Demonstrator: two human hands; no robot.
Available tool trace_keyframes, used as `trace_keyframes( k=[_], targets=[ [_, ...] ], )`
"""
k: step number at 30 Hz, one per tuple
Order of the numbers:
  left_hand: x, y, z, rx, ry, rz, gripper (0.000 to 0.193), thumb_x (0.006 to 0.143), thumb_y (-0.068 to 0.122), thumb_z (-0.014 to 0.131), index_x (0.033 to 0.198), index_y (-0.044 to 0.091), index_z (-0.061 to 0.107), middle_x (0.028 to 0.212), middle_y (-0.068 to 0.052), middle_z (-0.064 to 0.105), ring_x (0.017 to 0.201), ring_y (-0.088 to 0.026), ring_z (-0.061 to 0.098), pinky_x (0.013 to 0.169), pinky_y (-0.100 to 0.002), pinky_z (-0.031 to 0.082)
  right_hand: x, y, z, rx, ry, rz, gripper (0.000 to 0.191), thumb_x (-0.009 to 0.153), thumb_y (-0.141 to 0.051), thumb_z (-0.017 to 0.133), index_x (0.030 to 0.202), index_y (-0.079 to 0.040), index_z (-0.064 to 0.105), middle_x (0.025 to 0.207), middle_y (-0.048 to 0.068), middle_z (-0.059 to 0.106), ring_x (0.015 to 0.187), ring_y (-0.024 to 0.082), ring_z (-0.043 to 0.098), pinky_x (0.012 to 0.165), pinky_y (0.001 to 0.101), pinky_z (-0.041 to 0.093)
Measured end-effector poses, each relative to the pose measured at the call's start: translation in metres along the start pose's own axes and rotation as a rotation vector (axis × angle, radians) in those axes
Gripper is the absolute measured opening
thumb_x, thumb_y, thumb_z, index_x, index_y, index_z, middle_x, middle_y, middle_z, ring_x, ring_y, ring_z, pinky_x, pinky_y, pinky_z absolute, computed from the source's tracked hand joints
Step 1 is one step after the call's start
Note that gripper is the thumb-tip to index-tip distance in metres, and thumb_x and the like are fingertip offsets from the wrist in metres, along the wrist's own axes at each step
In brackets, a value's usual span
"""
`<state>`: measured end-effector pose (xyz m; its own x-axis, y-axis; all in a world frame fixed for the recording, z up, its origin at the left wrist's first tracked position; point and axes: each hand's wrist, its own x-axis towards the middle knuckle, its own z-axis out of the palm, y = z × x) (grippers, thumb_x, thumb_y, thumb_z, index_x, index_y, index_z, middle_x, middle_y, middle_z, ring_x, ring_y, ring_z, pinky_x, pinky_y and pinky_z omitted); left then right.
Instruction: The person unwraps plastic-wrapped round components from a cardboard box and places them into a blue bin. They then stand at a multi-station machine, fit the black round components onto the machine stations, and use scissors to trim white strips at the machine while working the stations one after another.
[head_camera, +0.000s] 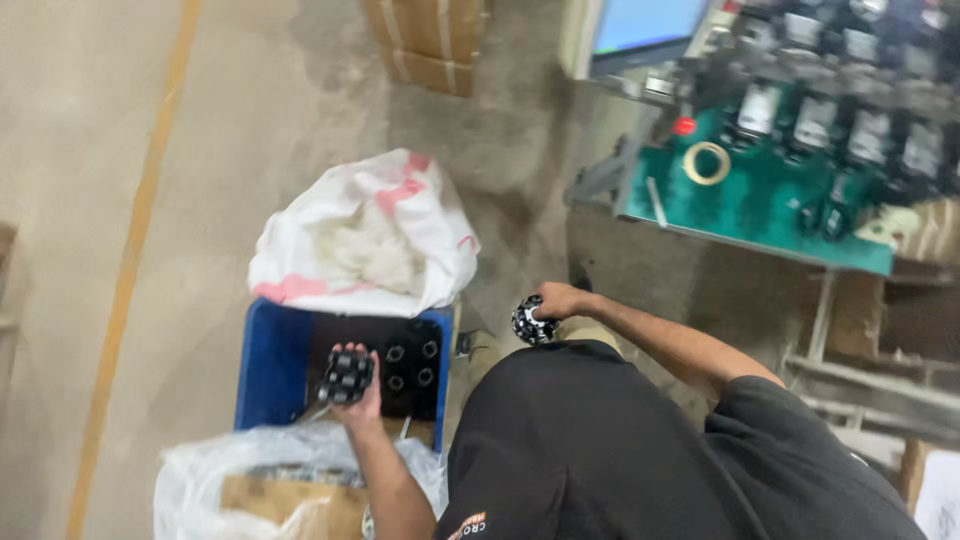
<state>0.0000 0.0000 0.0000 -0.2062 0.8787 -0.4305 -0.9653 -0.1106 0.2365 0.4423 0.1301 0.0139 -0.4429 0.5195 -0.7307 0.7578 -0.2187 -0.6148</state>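
So looking down from my head cam here: my left hand is over the blue crate on the floor, fingers curled shut around a bundle of small black cylinders with pale rings on their ends. It sits roughly mid-crate, just left of a few more black cylindrical parts standing by the crate's right wall. My right hand is out past the crate's right edge, above my knee, fingers closed on a second black cluster with white dots, which pokes out on the left of the fingers. A white sack with pink marks slumps over the crate's far edge, and a clear plastic bag lies at the near edge.
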Motion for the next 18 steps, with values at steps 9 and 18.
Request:
trace_keyframes(
  k=[9,18],
  targets=[
    [0.028,-0.254,0.093,0.478,-0.026,-0.492,0.052,0.1,0.043,0.049,0.129,0.002,0.065,0.116,-0.015,0.07,0.102,-0.032,0.069,0.085,-0.057,0.058,-0.177,0.266,-0.112,0.695,0.37,0.372,0.028,0.084,-0.023,0.069,0.094,0.003,0.071,0.066,0.009,0.061,0.046,0.019,0.054,0.039,0.0362,0.042],
    [0.047,-0.643,0.224,1.304,-0.029,-0.808,0.033,0.079,0.01,0.062,0.111,0.002,0.063,0.094,-0.013,0.068,0.081,-0.028,0.068,0.064,-0.046,0.059,-0.244,0.359,-0.212,1.25,0.898,0.429,0.033,0.087,-0.027,0.076,0.098,0.003,0.07,0.079,0.009,0.069,0.061,0.019,0.065,0.047,0.0341,0.051]
  ],
)
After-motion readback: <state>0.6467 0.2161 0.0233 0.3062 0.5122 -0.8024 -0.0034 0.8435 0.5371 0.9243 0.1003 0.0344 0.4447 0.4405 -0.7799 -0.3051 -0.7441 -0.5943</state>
